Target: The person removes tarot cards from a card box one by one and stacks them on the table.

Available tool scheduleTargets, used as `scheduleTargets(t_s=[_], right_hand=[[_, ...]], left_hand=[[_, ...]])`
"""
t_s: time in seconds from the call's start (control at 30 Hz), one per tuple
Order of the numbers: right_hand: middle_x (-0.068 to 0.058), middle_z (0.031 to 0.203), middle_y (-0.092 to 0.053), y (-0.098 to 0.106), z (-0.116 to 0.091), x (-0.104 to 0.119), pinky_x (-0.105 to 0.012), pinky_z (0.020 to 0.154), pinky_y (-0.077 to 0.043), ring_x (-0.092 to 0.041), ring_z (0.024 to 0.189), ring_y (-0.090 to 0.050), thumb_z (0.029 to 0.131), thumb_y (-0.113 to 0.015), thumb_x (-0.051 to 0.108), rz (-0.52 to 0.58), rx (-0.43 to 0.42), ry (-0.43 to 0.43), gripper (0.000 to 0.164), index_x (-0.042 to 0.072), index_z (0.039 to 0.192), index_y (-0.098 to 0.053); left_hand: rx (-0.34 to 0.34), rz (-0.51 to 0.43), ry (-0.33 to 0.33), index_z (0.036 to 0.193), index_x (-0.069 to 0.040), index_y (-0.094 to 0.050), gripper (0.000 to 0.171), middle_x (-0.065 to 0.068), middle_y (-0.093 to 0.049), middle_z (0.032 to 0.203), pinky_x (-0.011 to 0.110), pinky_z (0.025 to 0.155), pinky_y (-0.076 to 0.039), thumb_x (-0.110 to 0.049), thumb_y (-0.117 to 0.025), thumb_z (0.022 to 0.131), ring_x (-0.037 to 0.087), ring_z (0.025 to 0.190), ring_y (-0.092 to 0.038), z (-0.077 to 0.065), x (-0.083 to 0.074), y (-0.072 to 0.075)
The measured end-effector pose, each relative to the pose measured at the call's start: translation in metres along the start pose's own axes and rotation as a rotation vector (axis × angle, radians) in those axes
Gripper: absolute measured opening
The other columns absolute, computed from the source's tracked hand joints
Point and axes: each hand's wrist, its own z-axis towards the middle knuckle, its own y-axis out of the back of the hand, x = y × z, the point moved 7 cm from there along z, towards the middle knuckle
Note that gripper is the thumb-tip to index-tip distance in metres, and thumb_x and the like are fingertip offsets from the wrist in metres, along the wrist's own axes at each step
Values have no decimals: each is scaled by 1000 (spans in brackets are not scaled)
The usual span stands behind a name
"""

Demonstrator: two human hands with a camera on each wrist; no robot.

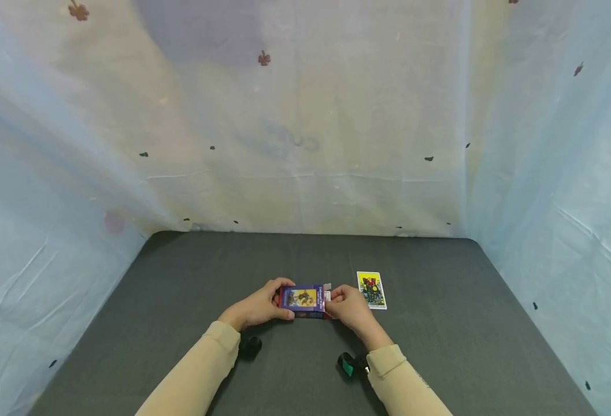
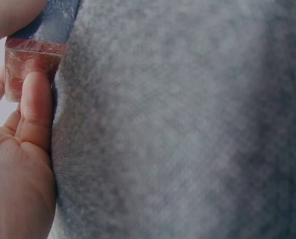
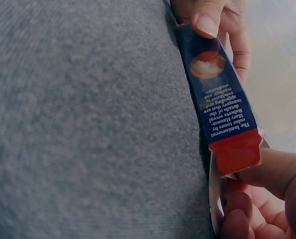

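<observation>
A purple tarot card box [image 1: 303, 298] with a picture on its top lies flat on the dark grey table. My left hand [image 1: 258, 305] grips its left end, the thumb on the near side and fingers on the far side. At the opened right end, my right hand [image 1: 354, 311] has its thumb and curled fingers at the flaps. In the right wrist view a red side flap [image 3: 237, 153] sticks out beside the right thumb, with a pale flap along the fingers. What lies between those fingertips is hidden. The left wrist view shows the box's red end [image 2: 26, 67] against the left fingers.
A yellow picture card [image 1: 371, 290] lies face up on the table [image 1: 263, 254], just right of the right hand. Pale curtains [image 1: 305, 196] with small dark leaf shapes hang behind and at both sides. A black wrist device [image 1: 345, 365] sits under each wrist.
</observation>
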Motion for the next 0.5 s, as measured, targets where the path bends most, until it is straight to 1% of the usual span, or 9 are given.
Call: scheduleTargets(t_s=[0.2, 0.37, 0.5], right_hand=[[-7, 72, -62, 0, 1, 1, -26, 51, -42, -13, 59, -53, 83, -70, 6, -6, -4, 8, 18, -3, 93, -58], [-5, 71, -60, 1, 0, 1, -26, 48, -38, -12, 57, -49, 83, -69, 5, -18, -2, 4, 17, -1, 93, -58], [-5, 71, -59, 1, 0, 0, -26, 48, -36, -13, 57, -47, 82, -68, 5, -33, -7, 3, 17, -1, 94, -58]], left_hand=[[-1, -7, -1, 136, -30, -43, 70, 7, -40, 123, 41, 89, -40, -34, -82, 78, 24, 103, -47, 0, -2, 1], [2, -13, -1, 136, -29, -43, 69, 7, -39, 123, 41, 90, -40, -32, -81, 79, 24, 104, -48, -2, -4, 0], [1, -11, 4, 136, -29, -43, 69, 7, -40, 122, 41, 90, -40, -33, -81, 79, 24, 103, -48, -2, -4, -1]])
